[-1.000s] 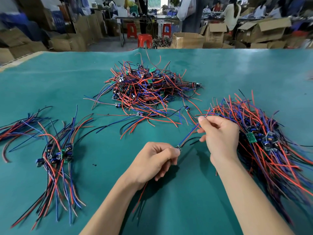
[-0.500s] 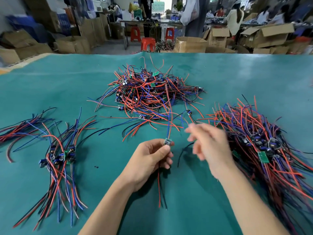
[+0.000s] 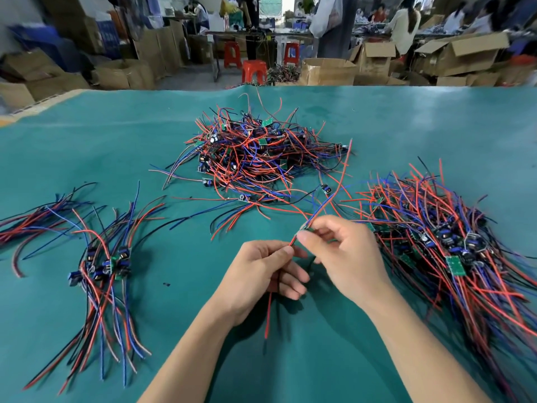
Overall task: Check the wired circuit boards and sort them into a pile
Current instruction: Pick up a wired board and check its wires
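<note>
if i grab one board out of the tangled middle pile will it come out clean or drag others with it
Probably drags others: in the middle pile the wires loop over and through one another. The leads look floppy, since the red wire hangs limp below the left hand. Each board seems light; the right hand holds one with a fingertip pinch.

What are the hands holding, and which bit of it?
One wired circuit board. The right hand pinches it at the small board, where the wires meet. The left hand pinches its red and black wires lower down.
</note>
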### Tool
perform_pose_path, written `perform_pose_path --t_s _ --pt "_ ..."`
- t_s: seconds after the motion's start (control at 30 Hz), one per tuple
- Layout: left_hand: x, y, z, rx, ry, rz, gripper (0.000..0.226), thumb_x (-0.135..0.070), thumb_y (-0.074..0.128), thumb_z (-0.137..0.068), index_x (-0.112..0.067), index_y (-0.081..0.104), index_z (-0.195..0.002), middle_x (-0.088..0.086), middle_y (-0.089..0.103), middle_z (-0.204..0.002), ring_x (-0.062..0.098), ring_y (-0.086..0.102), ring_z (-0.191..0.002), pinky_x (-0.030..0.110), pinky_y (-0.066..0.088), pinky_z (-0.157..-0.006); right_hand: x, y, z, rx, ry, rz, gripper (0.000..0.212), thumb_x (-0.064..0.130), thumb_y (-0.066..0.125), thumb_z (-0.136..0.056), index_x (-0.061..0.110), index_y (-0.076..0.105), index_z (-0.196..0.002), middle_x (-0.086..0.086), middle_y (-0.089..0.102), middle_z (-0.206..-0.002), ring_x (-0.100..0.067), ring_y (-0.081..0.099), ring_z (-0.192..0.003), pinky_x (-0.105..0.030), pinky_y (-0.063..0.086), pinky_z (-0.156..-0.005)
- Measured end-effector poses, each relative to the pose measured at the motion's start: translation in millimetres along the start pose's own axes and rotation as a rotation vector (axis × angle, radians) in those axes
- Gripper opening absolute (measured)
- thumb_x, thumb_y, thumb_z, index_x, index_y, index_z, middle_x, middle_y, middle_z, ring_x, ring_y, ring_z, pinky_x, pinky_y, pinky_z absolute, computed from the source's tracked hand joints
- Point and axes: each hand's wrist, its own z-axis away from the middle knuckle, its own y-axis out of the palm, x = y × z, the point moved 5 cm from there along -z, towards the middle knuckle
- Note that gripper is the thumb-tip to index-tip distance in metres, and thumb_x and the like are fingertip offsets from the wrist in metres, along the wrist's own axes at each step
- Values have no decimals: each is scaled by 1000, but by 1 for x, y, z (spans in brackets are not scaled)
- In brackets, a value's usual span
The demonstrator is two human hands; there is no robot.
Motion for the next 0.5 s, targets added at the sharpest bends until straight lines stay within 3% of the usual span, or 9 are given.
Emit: perform_pose_path --t_s 0.13,0.2,0.33,0.4,0.5 --pt "-3 8 3 76 4 -58 24 -11 44 -105 0 65 -97 17 69 -75 20 64 -55 24 52 -52 -8 -23 -8 -183 74 -170 12 29 75 -80 18 74 -78 1 69 -67 -10 59 -56 -20 50 -52" --pt "-5 11 4 105 17 -85 24 -10 44 -105 -2 63 -94 15 69 -77 19 64 -56 23 52 -54 -11 -32 -10 -235 89 -194 8 23 77 -83 18 74 -77 2 68 -65 -10 58 -52 -20 49 -52" --pt "-6 16 7 147 38 -137 23 -10 43 -105 -2 62 -95 12 70 -79 17 63 -58 22 51 -56 -13 -52 -15 -379 125 -219 19 13 74 -91 21 74 -73 4 65 -60 -10 53 -49 -24 48 -52" --pt "-7 17 8 167 52 -157 23 -10 42 -106 -3 62 -96 12 70 -81 16 63 -59 22 51 -57 -8 -62 -18 -442 122 -258 20 13 73 -91 21 74 -73 4 64 -61 -10 53 -50 -30 46 -55" --pt "-8 16 9 164 77 -179 23 -10 42 -106 -3 62 -97 11 71 -84 16 65 -63 21 51 -58 13 -65 -17 -503 55 -317 17 20 72 -88 26 76 -72 8 65 -62 -6 55 -53 -24 47 -54"
